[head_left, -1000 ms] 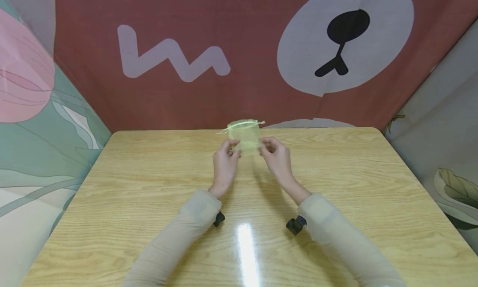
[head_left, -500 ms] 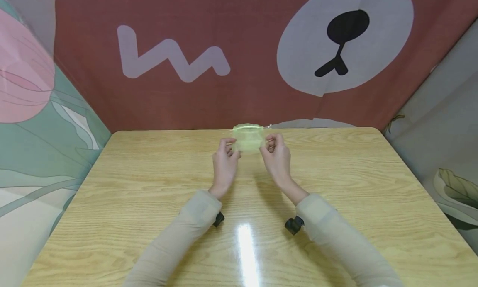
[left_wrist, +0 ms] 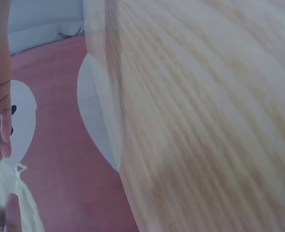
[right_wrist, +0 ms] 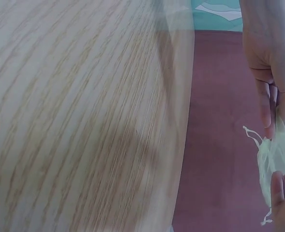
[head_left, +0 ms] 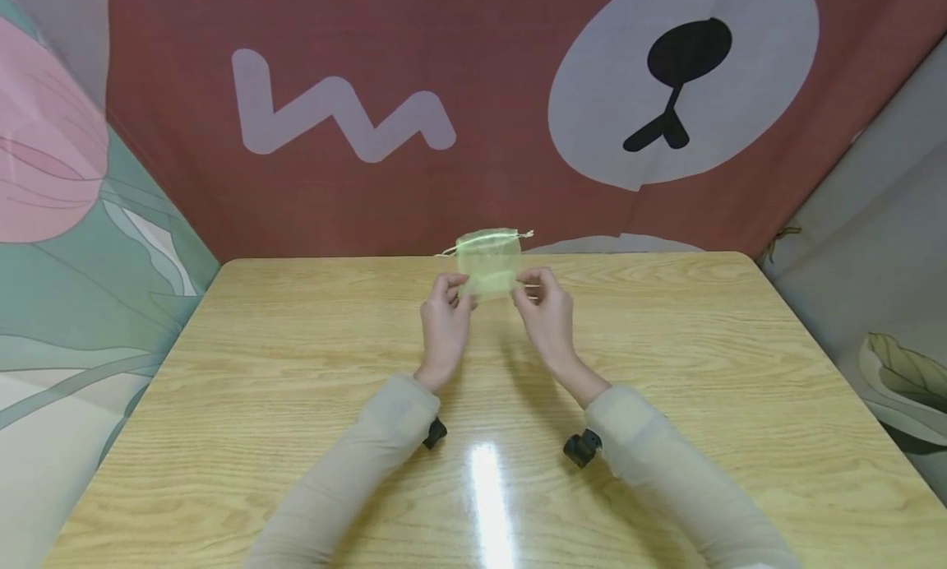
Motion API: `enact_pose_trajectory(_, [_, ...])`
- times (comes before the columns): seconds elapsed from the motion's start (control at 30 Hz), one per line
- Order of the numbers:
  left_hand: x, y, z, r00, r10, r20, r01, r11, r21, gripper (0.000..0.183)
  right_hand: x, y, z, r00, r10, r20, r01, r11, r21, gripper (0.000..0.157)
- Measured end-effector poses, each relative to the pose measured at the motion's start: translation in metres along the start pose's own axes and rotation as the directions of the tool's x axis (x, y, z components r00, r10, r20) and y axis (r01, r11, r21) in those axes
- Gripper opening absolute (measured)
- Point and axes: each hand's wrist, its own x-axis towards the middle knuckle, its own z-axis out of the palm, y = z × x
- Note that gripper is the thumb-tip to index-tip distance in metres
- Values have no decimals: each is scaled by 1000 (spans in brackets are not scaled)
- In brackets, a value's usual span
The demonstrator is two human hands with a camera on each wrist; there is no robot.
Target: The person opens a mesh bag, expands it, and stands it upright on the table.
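A small sheer yellow-green drawstring pouch (head_left: pixel 488 261) is held up over the far part of the table, its gathered top edge pointing away and a cord end sticking out on each side. My left hand (head_left: pixel 445 326) pinches its lower left corner between thumb and fingers. At the lower right corner, my right hand (head_left: pixel 547 318) pinches it the same way. In the left wrist view the pouch (left_wrist: pixel 7 186) shows at the lower left, with a fingertip in front of it. The right wrist view has the pouch (right_wrist: pixel 273 159) at the right edge, its white cords dangling.
A light wood-grain table (head_left: pixel 259 404) spreads under both arms, with a bright light reflection near its front. Behind its far edge hangs a red-brown cloth (head_left: pixel 503 141) with a bear-face print. Patterned cloths (head_left: pixel 59 306) hang at the sides. Small black devices (head_left: pixel 582 448) sit at the wrists.
The pouch's top tipped down toward me half a second ago, then rose again, and it now stands slightly higher than a second ago. Both hands keep their pinch and barely shift.
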Motion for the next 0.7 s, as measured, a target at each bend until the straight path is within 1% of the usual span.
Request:
enact_pose_trajectory(0.1, [0,1,1,999,36,-34,-36,999,1,10,0,0,2,999,-20,-26,20,1000,-1,8])
enact_pose_trajectory(0.17, [0,1,1,997,52,-53,-51,999,14,9,0,-1,3,999,-27,-37,27,1000,3,9])
enact_pose_trajectory(0.23, [0,2,1,997,53,-64,-51,998,30,9,0,-1,5,999,-31,-45,31,999,11,12])
enact_pose_trajectory(0.33, [-1,3,0,996,53,-71,-48,996,73,9,0,-1,7,998,-36,-55,37,999,12,16])
enact_pose_trajectory(0.43, [-1,3,-1,996,68,-65,-62,994,86,9,0,-2,8,996,-52,-67,51,999,-17,11])
enact_pose_trajectory(0.5, [-2,3,-1,995,81,-56,-77,995,67,8,0,-2,8,996,-55,-68,52,998,-40,6])
enact_pose_trajectory(0.57, [-2,3,-1,995,93,-44,-90,995,49,12,0,-3,8,997,-46,-62,42,997,-59,13])
enact_pose_trajectory(0.63, [-1,3,-2,995,95,-34,-94,995,37,21,0,-3,8,998,-26,-51,23,998,-60,21])
enact_pose_trajectory(0.7, [-1,3,-2,995,93,-31,-93,995,25,27,0,-3,7,999,-8,-34,7,999,-49,25])
